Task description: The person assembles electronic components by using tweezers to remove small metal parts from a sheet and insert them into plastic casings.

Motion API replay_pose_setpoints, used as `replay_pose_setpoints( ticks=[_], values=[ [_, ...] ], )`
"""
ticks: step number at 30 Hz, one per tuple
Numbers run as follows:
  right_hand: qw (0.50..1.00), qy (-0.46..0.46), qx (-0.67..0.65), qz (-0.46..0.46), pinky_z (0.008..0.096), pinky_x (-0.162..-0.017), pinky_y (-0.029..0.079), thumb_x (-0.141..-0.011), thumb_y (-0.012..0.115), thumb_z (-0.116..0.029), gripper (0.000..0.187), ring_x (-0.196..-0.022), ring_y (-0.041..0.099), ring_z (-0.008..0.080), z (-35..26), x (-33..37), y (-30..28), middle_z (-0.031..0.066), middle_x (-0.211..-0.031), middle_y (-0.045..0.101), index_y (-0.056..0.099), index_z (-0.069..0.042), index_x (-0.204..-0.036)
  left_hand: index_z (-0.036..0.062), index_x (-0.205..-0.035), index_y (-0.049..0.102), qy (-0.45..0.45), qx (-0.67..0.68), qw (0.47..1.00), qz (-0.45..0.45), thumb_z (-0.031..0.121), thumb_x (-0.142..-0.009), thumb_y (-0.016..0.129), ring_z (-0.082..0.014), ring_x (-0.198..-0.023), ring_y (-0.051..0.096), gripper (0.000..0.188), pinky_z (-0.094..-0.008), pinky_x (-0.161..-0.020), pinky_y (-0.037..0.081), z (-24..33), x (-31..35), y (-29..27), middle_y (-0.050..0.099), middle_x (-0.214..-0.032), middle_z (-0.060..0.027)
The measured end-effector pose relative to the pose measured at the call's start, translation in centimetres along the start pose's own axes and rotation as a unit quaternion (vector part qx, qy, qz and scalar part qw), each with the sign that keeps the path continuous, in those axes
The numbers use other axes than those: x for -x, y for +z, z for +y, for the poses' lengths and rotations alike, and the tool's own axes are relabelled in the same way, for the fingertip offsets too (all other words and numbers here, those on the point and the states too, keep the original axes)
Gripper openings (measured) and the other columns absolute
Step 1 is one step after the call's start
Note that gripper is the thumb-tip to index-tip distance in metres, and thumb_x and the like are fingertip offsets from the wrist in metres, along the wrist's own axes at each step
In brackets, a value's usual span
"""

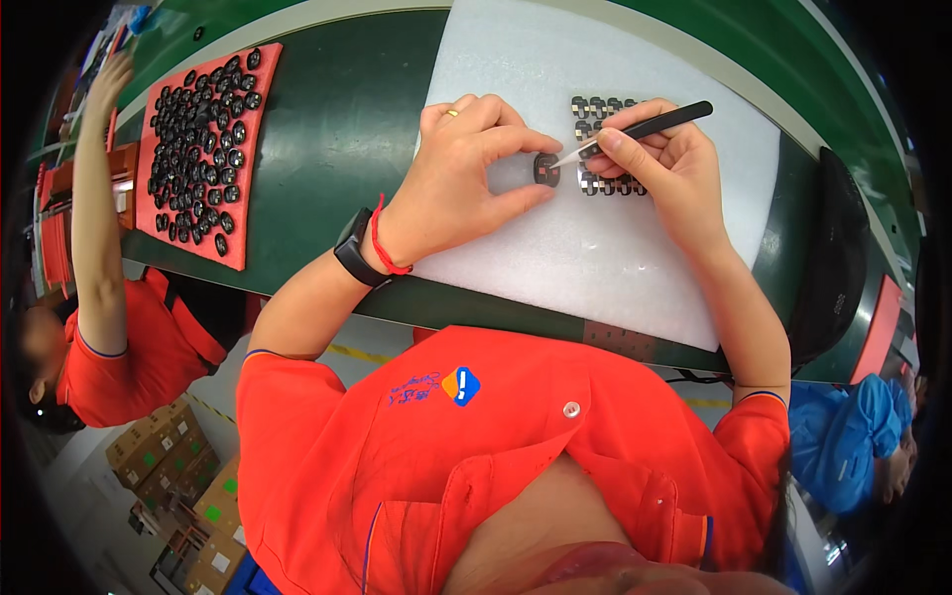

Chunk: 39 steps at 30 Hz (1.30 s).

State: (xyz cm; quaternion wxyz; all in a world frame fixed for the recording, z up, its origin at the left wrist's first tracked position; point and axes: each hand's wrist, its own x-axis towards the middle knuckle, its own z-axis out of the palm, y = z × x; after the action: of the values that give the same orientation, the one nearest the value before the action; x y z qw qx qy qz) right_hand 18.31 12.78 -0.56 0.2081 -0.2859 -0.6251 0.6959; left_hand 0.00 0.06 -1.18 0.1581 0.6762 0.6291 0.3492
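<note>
A small round black part [546,171] lies on the white foam sheet [605,273]. My left hand [461,164] steadies it, with the thumb at its near edge and the index finger at its far edge. In my right hand [679,174] is a pair of tweezers [666,121] with a black handle, gripped like a pen. Their pale tips slant down to the left and touch the top of the round part. Beside it, partly hidden under my right hand, small black-and-metal pieces [599,185] stand in neat rows.
On the green table [342,119] to the left, a red foam board [230,248] carries many more round black parts. A black object [838,263] stands at the table's right. A co-worker in red [149,337] reaches forward at far left. Cardboard boxes [164,446] are stacked below.
</note>
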Motion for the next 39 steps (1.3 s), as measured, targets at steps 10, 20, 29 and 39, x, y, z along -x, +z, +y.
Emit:
replay_pose_setpoints(
  ticks=[10, 20, 29, 39],
  values=[
    [1.000, 0.002, 0.008, -0.001, 0.0242, -0.072, 0.054, -0.089, 0.062, -0.008, 0.016, -0.079, 0.066, 0.0150, -0.15, 0.05, 0.09, 0.0099, -0.088, 0.064, 0.056, 0.002, -0.100, 0.0140, -0.098, 0.070, 0.011, -0.015, 1.000, -0.001, 0.015, -0.065, 0.077, -0.0179, -0.084, 0.053, 0.033, -0.0308, -0.077, 0.033, 0.06, -0.01, -0.10, 0.057, -0.085, -0.0008],
    [1.000, -0.006, 0.010, -0.006, 0.0237, -0.071, 0.054, -0.089, 0.062, -0.009, 0.017, -0.079, 0.066, 0.0148, -0.13, 0.02, 0.19, 0.0096, -0.089, 0.064, 0.057, 0.002, -0.100, 0.0137, -0.097, 0.070, 0.016, -0.011, 1.000, 0.002, 0.015, -0.064, 0.077, -0.0184, -0.083, 0.053, 0.033, -0.0306, -0.074, 0.035, -0.24, -0.02, 0.02, 0.057, -0.084, -0.0009],
    [1.000, -0.010, 0.017, -0.010, 0.0234, -0.072, 0.054, -0.089, 0.062, -0.008, 0.016, -0.080, 0.066, 0.0150, 0.00, 0.07, 0.08, 0.0095, -0.089, 0.064, 0.057, 0.002, -0.100, 0.0186, -0.096, 0.069, 0.002, 0.007, 1.000, 0.002, 0.014, -0.064, 0.077, -0.0145, -0.083, 0.051, 0.033, -0.0331, -0.084, 0.028, -0.29, 0.05, 0.23, 0.053, -0.085, 0.0031],
    [1.000, -0.011, 0.014, -0.009, 0.0233, -0.073, 0.054, -0.088, 0.062, -0.007, 0.015, -0.080, 0.066, 0.0146, 0.00, 0.09, 0.13, 0.0088, -0.089, 0.064, 0.057, 0.001, -0.100, 0.0186, -0.097, 0.069, 0.004, -0.002, 1.000, 0.000, 0.014, -0.063, 0.077, -0.0146, -0.084, 0.052, 0.035, -0.0330, -0.084, 0.029, -0.24, 0.00, 0.08, 0.054, -0.086, 0.0033]
  ],
)
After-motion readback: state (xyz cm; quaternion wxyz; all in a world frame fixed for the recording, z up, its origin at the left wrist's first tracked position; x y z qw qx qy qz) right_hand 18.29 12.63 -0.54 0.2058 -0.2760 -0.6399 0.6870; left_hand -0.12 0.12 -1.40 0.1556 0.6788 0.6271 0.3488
